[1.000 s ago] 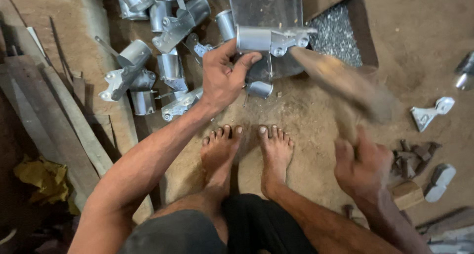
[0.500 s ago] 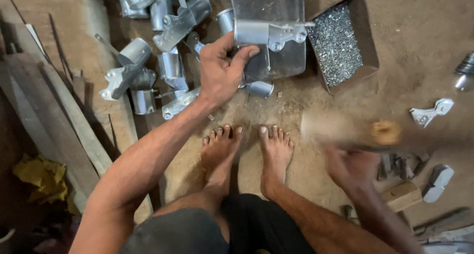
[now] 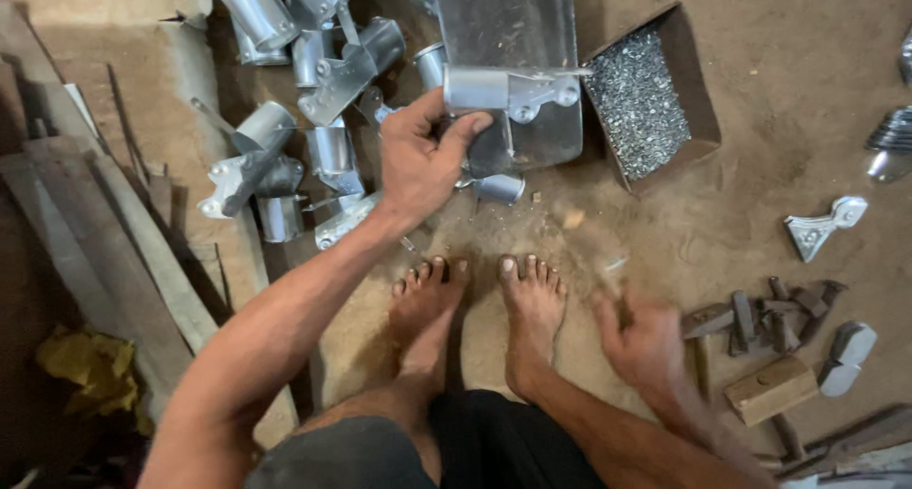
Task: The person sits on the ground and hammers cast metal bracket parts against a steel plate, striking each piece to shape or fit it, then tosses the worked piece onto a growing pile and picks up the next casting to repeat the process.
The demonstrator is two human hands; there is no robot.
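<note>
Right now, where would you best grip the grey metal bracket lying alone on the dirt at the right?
Probably the bracket by its narrow pointed end, fingers coming from above across its width: it lies flat and clear of other things, and the broad lobed end looks too wide to pinch.

- The right hand (image 3: 646, 342) has dropped from its raised swing and now sits low beside the right foot (image 3: 532, 304), closer to it than a moment ago.
- The wooden mallet (image 3: 589, 242), earlier up near the box of small metal bits (image 3: 646, 99), is now a faint blur just above that foot.
</note>
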